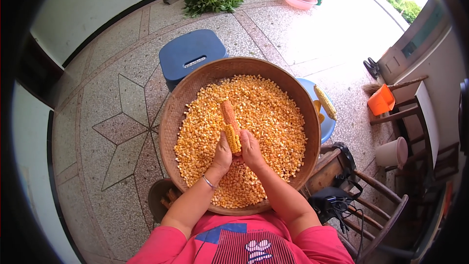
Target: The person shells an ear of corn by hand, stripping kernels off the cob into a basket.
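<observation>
A round woven basket full of loose yellow corn kernels lies before me. Over its middle, my left hand and my right hand hold corn between them. A partly shelled ear of corn, with rows of yellow kernels at its lower part, is gripped from both sides. A bare reddish cob extends beyond it, away from me; whether it is a separate piece or the same ear, I cannot tell. My left wrist wears a metal bangle. Most of my fingertips are hidden behind the corn.
A blue plastic stool stands beyond the basket. Right of it, a light blue basin holds ears of corn. A dark bucket with cobs sits at lower left. A wooden chair with a black bag stands at lower right.
</observation>
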Available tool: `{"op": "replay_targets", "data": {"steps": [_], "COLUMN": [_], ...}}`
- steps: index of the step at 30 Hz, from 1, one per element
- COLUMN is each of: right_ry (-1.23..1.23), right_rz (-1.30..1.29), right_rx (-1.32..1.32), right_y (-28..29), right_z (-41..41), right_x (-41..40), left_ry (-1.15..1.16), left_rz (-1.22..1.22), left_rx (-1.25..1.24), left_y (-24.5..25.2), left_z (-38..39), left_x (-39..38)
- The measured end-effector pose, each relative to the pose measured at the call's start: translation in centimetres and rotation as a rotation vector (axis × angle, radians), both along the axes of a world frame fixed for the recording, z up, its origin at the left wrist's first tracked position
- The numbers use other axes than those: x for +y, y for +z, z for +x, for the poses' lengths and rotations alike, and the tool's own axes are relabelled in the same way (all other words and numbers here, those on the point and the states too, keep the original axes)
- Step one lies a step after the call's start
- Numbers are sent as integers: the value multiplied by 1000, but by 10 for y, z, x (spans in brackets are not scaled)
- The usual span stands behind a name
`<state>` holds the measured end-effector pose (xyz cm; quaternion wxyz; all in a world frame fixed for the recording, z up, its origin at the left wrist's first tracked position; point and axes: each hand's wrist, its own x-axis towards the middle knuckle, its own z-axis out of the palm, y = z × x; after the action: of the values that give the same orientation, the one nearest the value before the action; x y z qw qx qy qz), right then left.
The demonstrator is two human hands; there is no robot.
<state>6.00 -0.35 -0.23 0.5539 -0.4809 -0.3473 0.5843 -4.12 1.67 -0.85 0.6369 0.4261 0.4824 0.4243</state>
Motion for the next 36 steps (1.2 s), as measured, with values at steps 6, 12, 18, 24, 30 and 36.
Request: {"op": "replay_targets", "data": {"steps": [6,12,18,24,30,36], "right_ry": [-165,-142,-28,-105,-112,-102], "right_rz": [17,71,45,129,53,-15], "right_rx": [-22,-111,-34,-281,-204,-129], "right_y": [2,-10,7,-7,4,1], "right_z": [2,3,1,-2,0,2], "right_x": [4,6,-2,-2,-1,0], "left_ry": [-132,-28,85,48,74,63], "left_rz": [-206,77,293,266,291,325], "left_rx": [-238,122,344,476,476,431], "left_y": [20,3,14,5,-1,2], "left_z": [0,-4,3,5,5,4], "left_x": [-3,4,0,-7,-8,-7]}}
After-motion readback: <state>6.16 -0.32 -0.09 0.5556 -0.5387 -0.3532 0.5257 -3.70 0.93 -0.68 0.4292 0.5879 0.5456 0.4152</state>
